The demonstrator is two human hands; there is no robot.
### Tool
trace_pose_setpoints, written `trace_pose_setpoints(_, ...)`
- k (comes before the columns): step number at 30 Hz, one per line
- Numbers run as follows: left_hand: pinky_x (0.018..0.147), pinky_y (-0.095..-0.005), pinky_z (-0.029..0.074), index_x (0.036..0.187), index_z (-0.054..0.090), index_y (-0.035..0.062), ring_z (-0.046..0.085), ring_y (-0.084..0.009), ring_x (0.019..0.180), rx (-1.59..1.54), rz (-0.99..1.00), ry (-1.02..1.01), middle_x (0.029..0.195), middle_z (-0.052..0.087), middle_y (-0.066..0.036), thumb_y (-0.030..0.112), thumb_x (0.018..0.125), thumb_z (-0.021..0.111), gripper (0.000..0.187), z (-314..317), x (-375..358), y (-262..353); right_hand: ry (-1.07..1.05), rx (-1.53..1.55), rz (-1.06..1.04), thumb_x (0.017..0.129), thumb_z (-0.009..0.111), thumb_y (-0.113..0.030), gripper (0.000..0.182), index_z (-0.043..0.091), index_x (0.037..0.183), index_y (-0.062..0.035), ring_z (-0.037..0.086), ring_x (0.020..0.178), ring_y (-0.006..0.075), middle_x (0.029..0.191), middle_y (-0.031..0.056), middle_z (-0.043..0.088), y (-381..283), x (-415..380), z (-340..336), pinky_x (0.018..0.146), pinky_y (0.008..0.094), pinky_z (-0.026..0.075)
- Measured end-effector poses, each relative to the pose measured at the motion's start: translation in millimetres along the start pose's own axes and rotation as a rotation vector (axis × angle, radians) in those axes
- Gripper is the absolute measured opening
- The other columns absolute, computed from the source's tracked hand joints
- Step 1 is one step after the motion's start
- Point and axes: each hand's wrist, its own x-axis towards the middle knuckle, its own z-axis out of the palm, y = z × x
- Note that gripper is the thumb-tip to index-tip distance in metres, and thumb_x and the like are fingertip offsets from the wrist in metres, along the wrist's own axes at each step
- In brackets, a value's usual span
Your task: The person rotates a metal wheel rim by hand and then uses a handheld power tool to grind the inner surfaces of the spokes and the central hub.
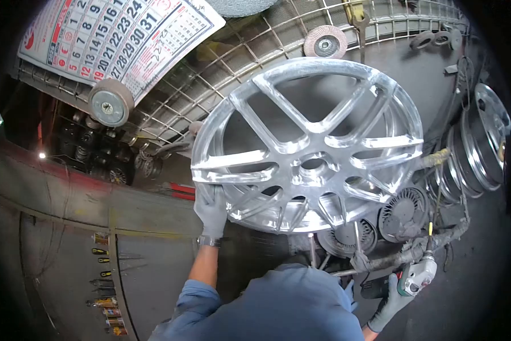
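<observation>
A bare-metal multi-spoke alloy wheel (314, 145) fills the middle of the view, its spoked face toward me and shining in places. Gloved in grey, my left hand (211, 209) grips the wheel at its lower left edge; the fingers are partly hidden against the rim. Down at the right, my right hand (389, 302), also gloved, is wrapped round the dark body of a power grinder (419, 278) with a silver gear head. From that head a thin shaft with a yellow part points upward, apart from the wheel.
Behind the wheel runs a wire mesh (278, 25), with a calendar (119, 34), a flap disc (325, 43) and another abrasive wheel (110, 103) on it. More rims (474, 148) stand at the right. A wrapped support bar (420, 250) lies below the wheel. Several screwdrivers (102, 261) hang at the left.
</observation>
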Motion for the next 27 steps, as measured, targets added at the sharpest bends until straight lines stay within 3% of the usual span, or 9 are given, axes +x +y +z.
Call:
trace_pose_setpoints(5,0.070,-0.0364,0.052,0.110,0.061,-0.0088,0.064,-0.0182,0.075,-0.225,-0.127,0.038,0.087,0.069,-0.014,0.014,0.086,0.072,0.035,4.2,-7.0,-0.2,0.039,0.032,-0.077,0.066,0.080,-0.008,0.093,0.033,0.145,0.0059,0.053,0.119,0.0264,0.135,0.0177,0.050,-1.3,-14.2,-17.4,0.107,0.0403,0.038)
trace_pose_setpoints(9,0.067,-0.0389,0.052,0.108,0.063,-0.0067,0.068,-0.0220,0.072,-0.219,-0.117,0.117,0.084,0.071,-0.015,0.014,0.085,0.073,0.033,11.6,-16.7,-11.1,0.067,0.004,-0.146,0.067,0.080,-0.008,0.090,0.034,0.144,0.0047,0.054,0.118,0.0258,0.134,0.0172,0.050,-22.6,-37.0,-25.5,0.106,0.0404,0.039)
trace_pose_setpoints(11,0.067,-0.0414,0.052,0.108,0.065,-0.0062,0.071,-0.0314,0.075,-0.194,-0.069,0.061,0.086,0.071,-0.020,0.016,0.086,0.073,0.033,10.3,-16.4,-23.9,0.025,0.091,-0.097,0.067,0.079,-0.008,0.088,0.036,0.142,0.0041,0.055,0.114,0.0234,0.128,0.0150,0.053,-38.1,-49.6,-24.6,0.103,0.0400,0.041)
trace_pose_setpoints(14,0.083,-0.0341,0.052,0.124,0.060,-0.0060,0.070,-0.0233,0.098,-0.145,-0.090,-0.088,0.111,0.070,-0.019,0.014,0.090,0.070,0.041,0.8,-14.8,-30.3,0.085,0.068,-0.156,0.067,0.078,-0.005,0.085,0.037,0.141,0.0033,0.059,0.104,0.0207,0.121,0.0127,0.056,-40.8,-60.2,-29.1,0.095,0.0365,0.047)
trace_pose_setpoints(15,0.083,-0.0341,0.052,0.124,0.060,-0.0060,0.070,-0.0233,0.098,-0.164,-0.085,-0.092,0.111,0.070,-0.019,0.014,0.090,0.070,0.041,0.1,-13.4,-29.6,0.078,0.050,-0.130,0.067,0.078,-0.003,0.085,0.036,0.141,0.0031,0.059,0.102,0.0203,0.120,0.0125,0.056,-49.6,-66.1,-27.8,0.092,0.0352,0.049)
trace_pose_setpoints(18,0.077,-0.0369,0.053,0.118,0.062,-0.0072,0.071,-0.0307,0.092,-0.190,-0.026,-0.055,0.101,0.070,-0.023,0.018,0.089,0.071,0.039,1.1,-7.9,-24.8,0.065,0.082,-0.213,0.073,0.074,0.000,0.069,0.042,0.135,-0.0002,0.061,0.092,0.0191,0.105,0.0103,0.060,-80.2,-80.8,-17.2,0.086,0.0334,0.051)
trace_pose_setpoints(21,0.069,-0.0430,0.052,0.111,0.063,-0.0105,0.069,-0.0396,0.083,-0.064,-0.071,-0.119,0.089,0.068,-0.027,0.022,0.088,0.072,0.041,-7.3,-1.4,-23.7,0.168,0.181,-0.188,0.067,0.080,-0.001,0.083,0.038,0.139,0.0002,0.061,0.098,0.0207,0.112,0.0120,0.058,-97.8,-94.0,-10.6,0.091,0.0349,0.051)
trace_pose_setpoints(23,0.059,-0.0521,0.043,0.084,0.057,-0.0031,0.057,-0.0466,0.068,-0.013,0.105,-0.033,0.074,0.057,-0.025,0.017,0.081,0.072,0.025,-9.0,13.7,-17.0,0.195,0.184,-0.221,0.068,0.080,-0.001,0.082,0.039,0.139,-0.0004,0.061,0.096,0.0207,0.111,0.0120,0.059,-99.7,-101.5,-8.2,0.089,0.0351,0.051)
trace_pose_setpoints(27,0.059,-0.0539,0.042,0.079,0.049,0.0004,0.054,-0.0467,0.067,-0.075,0.257,-0.084,0.073,0.053,-0.023,0.012,0.081,0.069,0.023,-19.9,48.1,7.3,0.150,0.135,-0.242,0.068,0.081,-0.001,0.079,0.042,0.137,-0.0009,0.061,0.094,0.0207,0.109,0.0116,0.059,-93.2,-108.9,-12.9,0.087,0.0357,0.052)
